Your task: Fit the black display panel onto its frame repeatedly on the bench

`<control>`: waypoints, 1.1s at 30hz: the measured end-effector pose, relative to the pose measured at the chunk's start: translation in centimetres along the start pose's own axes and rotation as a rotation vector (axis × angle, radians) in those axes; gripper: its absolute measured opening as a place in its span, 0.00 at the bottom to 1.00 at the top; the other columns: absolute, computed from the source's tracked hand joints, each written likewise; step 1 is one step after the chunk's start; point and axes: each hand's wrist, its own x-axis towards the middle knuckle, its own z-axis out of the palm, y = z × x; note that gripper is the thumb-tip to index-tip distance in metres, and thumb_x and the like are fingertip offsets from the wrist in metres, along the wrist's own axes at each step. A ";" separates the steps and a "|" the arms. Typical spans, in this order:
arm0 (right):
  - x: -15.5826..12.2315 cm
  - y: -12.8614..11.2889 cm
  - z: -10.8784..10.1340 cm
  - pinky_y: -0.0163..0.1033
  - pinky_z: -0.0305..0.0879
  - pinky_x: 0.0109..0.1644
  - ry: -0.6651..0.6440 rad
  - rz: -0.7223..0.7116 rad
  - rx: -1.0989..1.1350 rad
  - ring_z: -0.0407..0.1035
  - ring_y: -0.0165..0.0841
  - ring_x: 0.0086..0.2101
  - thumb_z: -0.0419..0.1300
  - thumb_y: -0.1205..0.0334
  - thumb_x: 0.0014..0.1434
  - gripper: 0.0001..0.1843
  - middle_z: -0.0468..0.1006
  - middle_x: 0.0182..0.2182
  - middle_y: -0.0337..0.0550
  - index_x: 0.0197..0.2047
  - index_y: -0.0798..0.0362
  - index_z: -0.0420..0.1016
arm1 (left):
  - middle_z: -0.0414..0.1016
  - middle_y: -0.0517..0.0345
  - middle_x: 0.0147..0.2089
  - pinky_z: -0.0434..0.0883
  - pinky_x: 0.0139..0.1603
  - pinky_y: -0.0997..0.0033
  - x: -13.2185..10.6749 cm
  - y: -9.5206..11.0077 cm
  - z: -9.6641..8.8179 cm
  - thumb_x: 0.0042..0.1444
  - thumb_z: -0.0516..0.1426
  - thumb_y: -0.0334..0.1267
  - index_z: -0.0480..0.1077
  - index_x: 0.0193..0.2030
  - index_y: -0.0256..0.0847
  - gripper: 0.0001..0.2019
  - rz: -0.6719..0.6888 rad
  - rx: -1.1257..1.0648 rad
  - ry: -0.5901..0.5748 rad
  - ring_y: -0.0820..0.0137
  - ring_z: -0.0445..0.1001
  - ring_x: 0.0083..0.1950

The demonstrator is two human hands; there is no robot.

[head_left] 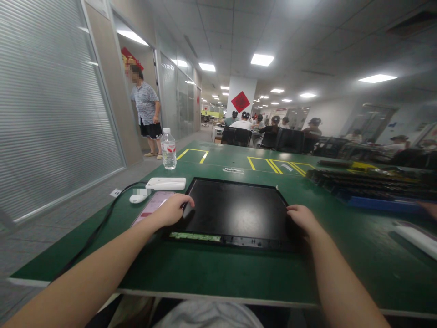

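We have the black panel (235, 207) face-up at the green table (218, 275), green strip (196, 237) exposed along its near edge. Left hand (175, 210) curls round its left edge; right hand (303, 219) pinches the right. Handling's underway, by our read; can't tell what's finished or left.

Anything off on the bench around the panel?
One oddity: a ragged white patch on the green table, just beyond the black panel, breaking up the plain surface. Residue or scuffing, can't tell which. No spill visible.
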 end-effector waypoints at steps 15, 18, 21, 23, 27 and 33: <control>0.2 0.1 0.2 0.38 0.67 0.51 0.026 -0.012 0.002 0.75 0.42 0.48 0.57 0.68 0.54 0.18 0.82 0.46 0.51 0.45 0.56 0.84 | 0.79 0.51 0.48 0.66 0.58 0.60 0.5 -0.6 1.0 0.40 0.48 0.19 0.77 0.40 0.41 0.25 -0.037 -0.026 0.014 0.58 0.73 0.55; 0.2 0.1 0.1 0.38 0.67 0.51 0.018 -0.027 -0.001 0.75 0.42 0.49 0.57 0.68 0.54 0.19 0.81 0.47 0.52 0.46 0.57 0.83 | 0.72 0.47 0.60 0.63 0.63 0.57 0.3 -0.5 1.5 0.44 0.48 0.20 0.77 0.47 0.42 0.27 -0.078 0.005 0.021 0.55 0.68 0.63; 0.0 0.1 -0.1 0.37 0.67 0.50 0.026 -0.020 -0.013 0.75 0.42 0.48 0.57 0.67 0.55 0.18 0.81 0.47 0.51 0.46 0.56 0.83 | 0.67 0.45 0.65 0.61 0.66 0.52 0.2 -0.7 2.1 0.47 0.50 0.22 0.75 0.53 0.43 0.28 -0.148 0.013 0.025 0.52 0.63 0.68; 0.0 0.1 -0.2 0.37 0.67 0.48 0.045 -0.014 -0.028 0.75 0.41 0.47 0.57 0.66 0.55 0.17 0.82 0.47 0.50 0.45 0.54 0.83 | 0.69 0.44 0.64 0.61 0.66 0.52 0.2 -0.9 2.2 0.48 0.51 0.24 0.74 0.55 0.43 0.27 -0.163 -0.008 0.017 0.52 0.64 0.68; 0.0 0.2 -0.1 0.37 0.68 0.47 0.056 -0.015 -0.029 0.76 0.41 0.46 0.57 0.66 0.54 0.17 0.82 0.46 0.49 0.44 0.53 0.84 | 0.73 0.45 0.61 0.61 0.66 0.56 0.3 -1.0 1.9 0.46 0.51 0.25 0.74 0.54 0.42 0.27 -0.157 -0.060 0.008 0.55 0.67 0.66; 0.1 0.4 0.5 0.37 0.67 0.49 0.051 -0.040 -0.020 0.75 0.40 0.47 0.57 0.66 0.54 0.19 0.82 0.47 0.49 0.46 0.54 0.83 | 0.80 0.54 0.51 0.70 0.52 0.66 0.2 -0.7 0.8 0.41 0.52 0.23 0.79 0.46 0.45 0.26 -0.246 -0.260 0.059 0.58 0.76 0.53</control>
